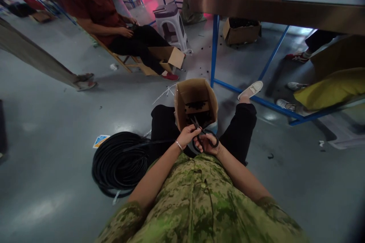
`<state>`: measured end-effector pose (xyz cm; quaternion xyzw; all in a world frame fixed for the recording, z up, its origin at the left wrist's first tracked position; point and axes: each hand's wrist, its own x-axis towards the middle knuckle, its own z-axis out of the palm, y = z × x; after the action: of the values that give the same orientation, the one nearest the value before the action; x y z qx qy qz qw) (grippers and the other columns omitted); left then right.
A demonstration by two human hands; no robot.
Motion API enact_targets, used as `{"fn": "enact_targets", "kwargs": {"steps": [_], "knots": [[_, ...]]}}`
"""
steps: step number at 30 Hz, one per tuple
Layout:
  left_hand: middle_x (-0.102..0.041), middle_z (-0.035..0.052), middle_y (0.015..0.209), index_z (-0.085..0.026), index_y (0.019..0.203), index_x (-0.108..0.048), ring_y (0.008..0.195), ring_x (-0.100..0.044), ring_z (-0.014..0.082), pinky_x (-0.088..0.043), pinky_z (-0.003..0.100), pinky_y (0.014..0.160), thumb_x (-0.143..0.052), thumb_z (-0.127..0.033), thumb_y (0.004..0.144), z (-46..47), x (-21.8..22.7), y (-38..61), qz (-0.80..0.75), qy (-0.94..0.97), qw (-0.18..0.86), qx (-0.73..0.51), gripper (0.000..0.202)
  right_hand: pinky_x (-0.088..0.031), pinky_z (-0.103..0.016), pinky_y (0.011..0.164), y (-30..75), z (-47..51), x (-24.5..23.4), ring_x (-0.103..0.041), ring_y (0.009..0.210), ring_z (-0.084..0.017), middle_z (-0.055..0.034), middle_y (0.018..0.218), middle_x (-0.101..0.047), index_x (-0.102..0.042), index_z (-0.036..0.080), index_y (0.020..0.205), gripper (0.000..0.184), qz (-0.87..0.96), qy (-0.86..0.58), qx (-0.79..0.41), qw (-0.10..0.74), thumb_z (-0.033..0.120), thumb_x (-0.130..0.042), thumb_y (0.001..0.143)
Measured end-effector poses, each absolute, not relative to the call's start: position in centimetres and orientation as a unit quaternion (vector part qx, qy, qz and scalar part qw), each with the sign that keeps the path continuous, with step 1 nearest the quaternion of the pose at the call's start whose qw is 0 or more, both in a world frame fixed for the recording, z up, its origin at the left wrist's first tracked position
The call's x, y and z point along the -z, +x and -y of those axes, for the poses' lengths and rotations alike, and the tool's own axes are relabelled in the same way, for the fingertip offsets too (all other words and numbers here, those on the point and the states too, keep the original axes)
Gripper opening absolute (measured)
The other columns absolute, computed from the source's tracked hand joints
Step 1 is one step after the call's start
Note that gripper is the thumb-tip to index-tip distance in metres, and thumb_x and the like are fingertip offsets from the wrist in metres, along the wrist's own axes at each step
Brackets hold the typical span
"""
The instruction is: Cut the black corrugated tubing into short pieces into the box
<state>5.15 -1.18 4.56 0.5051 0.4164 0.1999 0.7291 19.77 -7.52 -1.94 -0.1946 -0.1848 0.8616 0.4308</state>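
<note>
Smooth grey floor, pale glare patches at lower left. Upper right, I log a brown-edged table on blue legs; left of it stands a purple-topped plastic stool, with pink light on the floor behind.

scissors partly hidden by right hand, table cut off at right edge

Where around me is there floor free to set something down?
Floor is bare left of the black coil, out toward a standing person's sandals. Right of your right trouser leg, it's open except for small scraps. Between your legs it's crowded: the cardboard box, scissors, left hand and right hand bunch together there.
</note>
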Motion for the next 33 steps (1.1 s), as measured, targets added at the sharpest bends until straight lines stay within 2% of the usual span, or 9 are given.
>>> {"fn": "enact_targets", "kwargs": {"steps": [5, 8, 11, 13, 16, 19, 22, 33], "knots": [[-0.051, -0.0062, 0.055, -0.014, 0.099, -0.057, 0.044, -0.052, 0.0080, -0.042, 0.020, 0.047, -0.069, -0.052, 0.071, 0.9, -5.0, 5.1, -0.413, 0.504, 0.727, -0.214, 0.049, -0.046, -0.019, 0.051, 20.2, 7.5, 1.7, -0.054, 0.058, -0.010, -0.0048, 0.076, -0.063, -0.061, 0.009, 0.098, 0.041, 0.159, -0.196, -0.867, 0.431, 0.046, -0.061, 0.080], [-0.059, -0.0008, 0.069, -0.013, 0.097, -0.060, 0.058, -0.056, 0.0090, -0.045, 0.021, 0.056, -0.066, -0.052, 0.074, 0.3, -4.5, 5.0, -0.409, 0.566, 0.682, -0.217, 0.046, -0.039, -0.017, 0.044, 20.2, 7.6, 1.5, -0.048, 0.054, -0.008, -0.0027, 0.072, -0.060, -0.063, 0.010, 0.097, 0.039, 0.163, -0.204, -0.852, 0.454, 0.042, -0.067, 0.076], [-0.064, 0.0042, 0.092, -0.015, 0.108, -0.060, 0.080, -0.060, 0.0132, -0.048, 0.025, 0.072, -0.068, -0.045, 0.074, -0.6, -3.3, 4.6, -0.418, 0.627, 0.615, -0.232, 0.046, -0.036, -0.018, 0.043, 20.2, 7.6, 1.4, -0.045, 0.053, -0.008, -0.0015, 0.069, -0.058, -0.064, 0.012, 0.097, 0.037, 0.171, -0.229, -0.827, 0.484, 0.042, -0.066, 0.075], [-0.064, 0.0058, 0.099, -0.017, 0.118, -0.056, 0.085, -0.060, 0.0143, -0.049, 0.026, 0.074, -0.067, -0.038, 0.075, -1.2, -2.5, 4.1, -0.436, 0.646, 0.583, -0.230, 0.049, -0.038, -0.019, 0.044, 20.4, 7.5, 1.5, -0.046, 0.053, -0.009, -0.0014, 0.070, -0.058, -0.064, 0.013, 0.098, 0.038, 0.174, -0.259, -0.806, 0.503, 0.043, -0.065, 0.076], [-0.066, 0.0057, 0.095, -0.016, 0.114, -0.060, 0.079, -0.062, 0.0152, -0.050, 0.027, 0.070, -0.061, -0.033, 0.079, -1.8, -1.6, 3.4, -0.474, 0.678, 0.522, -0.209, 0.039, -0.041, -0.020, 0.048, 20.6, 7.1, 1.9, -0.049, 0.057, -0.010, -0.0020, 0.072, -0.059, -0.064, 0.014, 0.096, 0.037, 0.166, -0.304, -0.774, 0.529, 0.046, -0.064, 0.078], [-0.069, 0.0042, 0.094, -0.018, 0.101, -0.067, 0.085, -0.062, 0.0172, -0.049, 0.028, 0.076, -0.057, -0.032, 0.082, -2.0, -1.6, 3.0, -0.507, 0.742, 0.399, -0.183, 0.026, -0.043, -0.021, 0.051, 20.7, 6.6, 2.3, -0.051, 0.058, -0.010, -0.0022, 0.073, -0.059, -0.064, 0.015, 0.093, 0.037, 0.147, -0.321, -0.763, 0.542, 0.049, -0.059, 0.082], [-0.069, 0.0026, 0.100, -0.022, 0.100, -0.068, 0.090, -0.062, 0.0176, -0.048, 0.027, 0.078, -0.056, -0.035, 0.084, -1.7, -2.0, 2.7, -0.534, 0.777, 0.299, -0.146, 0.024, -0.043, -0.022, 0.051, 20.8, 6.3, 2.6, -0.049, 0.056, -0.010, -0.0012, 0.071, -0.057, -0.063, 0.015, 0.092, 0.040, 0.129, -0.318, -0.757, 0.557, 0.053, -0.054, 0.085], [-0.068, 0.0027, 0.103, -0.025, 0.107, -0.068, 0.091, -0.063, 0.0178, -0.047, 0.025, 0.075, -0.052, -0.036, 0.087, -1.2, -1.6, 2.4, -0.544, 0.800, 0.231, -0.103, 0.028, -0.032, -0.019, 0.039, 21.4, 6.0, 3.0, -0.039, 0.048, -0.009, 0.0000, 0.063, -0.049, -0.063, 0.015, 0.085, 0.041, 0.090, -0.300, -0.747, 0.586, 0.054, -0.047, 0.088]]}}
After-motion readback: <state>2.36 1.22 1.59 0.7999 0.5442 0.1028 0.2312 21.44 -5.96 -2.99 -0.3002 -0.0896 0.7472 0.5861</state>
